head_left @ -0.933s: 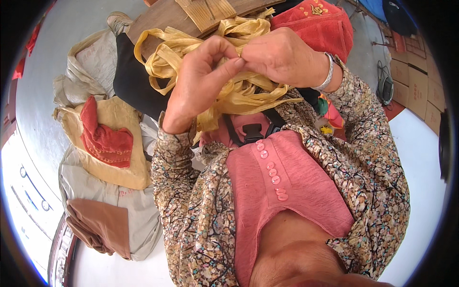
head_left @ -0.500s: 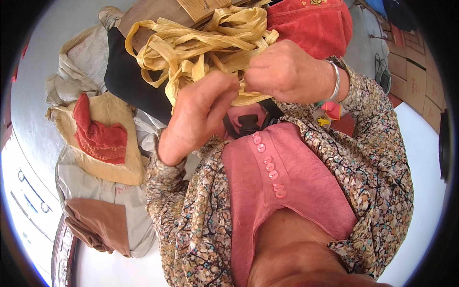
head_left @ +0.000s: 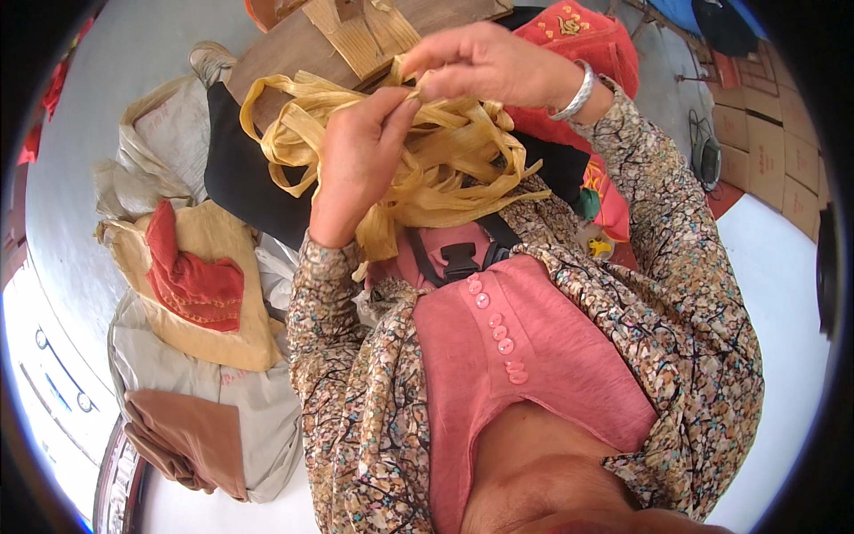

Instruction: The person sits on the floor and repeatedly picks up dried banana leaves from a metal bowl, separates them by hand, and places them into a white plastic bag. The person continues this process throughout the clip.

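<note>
A loose heap of flat, yellowish, straw-like strips lies over my lap and the black cloth. Above it, my left hand is closed, thumb against the fingers, pinching a strip. My right hand, with a silver bracelet at its wrist, meets the left fingertips from the right. Its thumb and fingers curl round the same strip, though their exact contact is partly hidden. Beyond the hands stands a brown wooden board with a lighter wood piece on it.
A red towel lies at the far right of the heap. To the left are pale sacks, a red cloth and a brown cloth. Black cloth drapes under the strips. Cardboard boxes are stacked at right.
Both hands have moved farther away from me, the right one also to the left. The right hand's closed fingers have loosened. More of the strip heap shows below the hands.
</note>
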Action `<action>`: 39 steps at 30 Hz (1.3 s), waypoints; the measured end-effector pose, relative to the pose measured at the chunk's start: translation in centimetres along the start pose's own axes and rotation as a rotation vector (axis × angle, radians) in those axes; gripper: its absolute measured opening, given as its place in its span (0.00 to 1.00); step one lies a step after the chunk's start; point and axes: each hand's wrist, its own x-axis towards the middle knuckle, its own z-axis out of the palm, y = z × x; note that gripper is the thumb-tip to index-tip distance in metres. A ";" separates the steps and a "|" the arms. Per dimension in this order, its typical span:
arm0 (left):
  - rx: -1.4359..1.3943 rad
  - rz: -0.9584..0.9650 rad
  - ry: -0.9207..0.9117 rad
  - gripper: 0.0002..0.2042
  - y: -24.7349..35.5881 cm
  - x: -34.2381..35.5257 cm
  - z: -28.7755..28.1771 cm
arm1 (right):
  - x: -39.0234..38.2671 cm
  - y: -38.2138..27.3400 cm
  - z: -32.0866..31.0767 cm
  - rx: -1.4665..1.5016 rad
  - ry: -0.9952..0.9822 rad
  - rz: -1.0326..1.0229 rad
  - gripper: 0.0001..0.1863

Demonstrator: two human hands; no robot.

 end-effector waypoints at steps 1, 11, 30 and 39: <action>-0.036 0.018 0.043 0.10 -0.6 0.6 0.2 | 0.3 -0.2 0.0 0.031 0.015 0.061 0.15; -0.328 -0.110 0.327 0.10 -2.3 4.5 1.0 | 3.6 3.3 -0.5 -0.064 0.270 0.023 0.09; 0.084 -0.078 0.419 0.10 -3.7 6.6 1.2 | 4.9 6.7 0.8 -0.230 0.430 0.057 0.10; 0.260 -0.129 0.464 0.10 -6.7 5.9 0.3 | 2.4 7.3 -0.3 -0.101 0.563 0.110 0.10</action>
